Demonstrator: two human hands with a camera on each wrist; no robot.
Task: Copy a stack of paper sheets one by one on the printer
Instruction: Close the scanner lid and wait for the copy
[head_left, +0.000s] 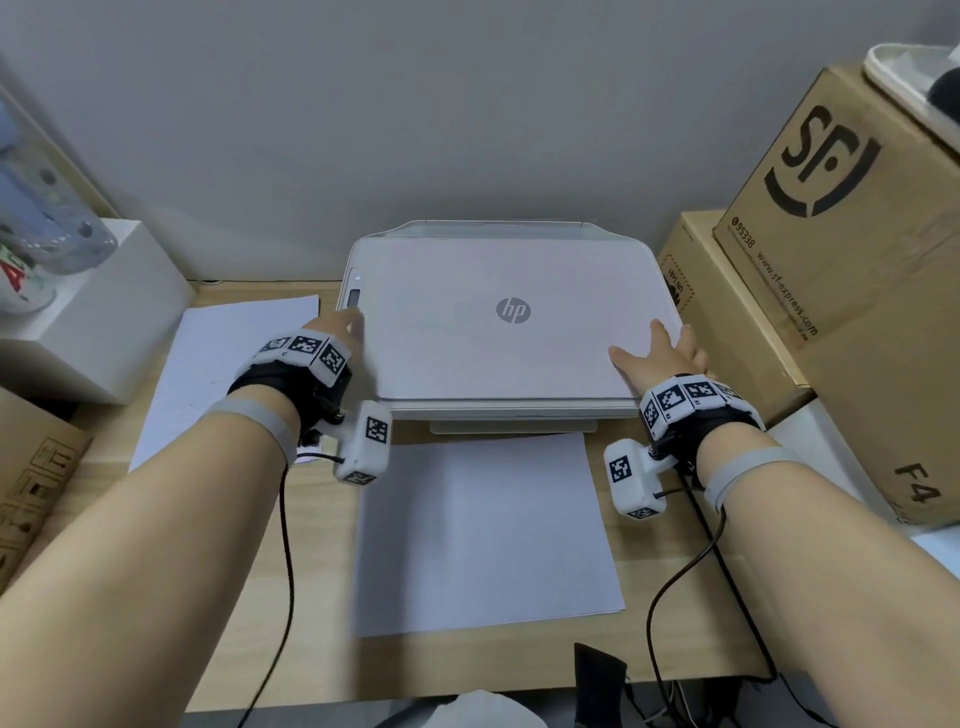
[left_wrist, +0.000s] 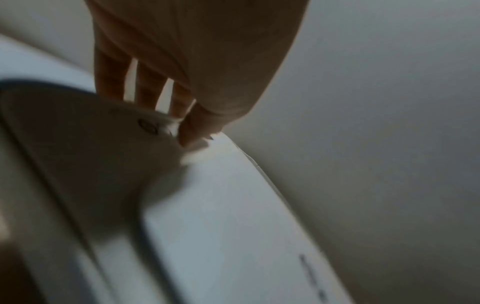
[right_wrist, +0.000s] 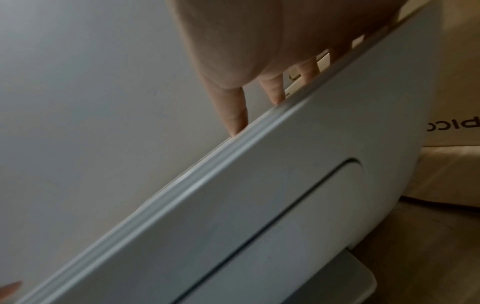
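A white HP printer (head_left: 511, 317) stands at the back of the wooden desk with its lid down. My left hand (head_left: 343, 325) reaches the control strip at the printer's left edge, and in the left wrist view a fingertip (left_wrist: 189, 137) touches the panel beside a round button (left_wrist: 147, 127). My right hand (head_left: 662, 353) lies flat with straight fingers on the lid's front right corner; its fingers (right_wrist: 237, 115) meet the lid's edge. One white sheet (head_left: 483, 530) lies in front of the printer. More white paper (head_left: 218, 364) lies to the left.
Cardboard boxes (head_left: 841, 270) are stacked at the right, close to the printer. A white box (head_left: 98, 322) sits at the left, another carton (head_left: 31, 478) below it. Black cables (head_left: 670, 582) trail from both wrists across the desk (head_left: 311, 597). A grey wall is behind.
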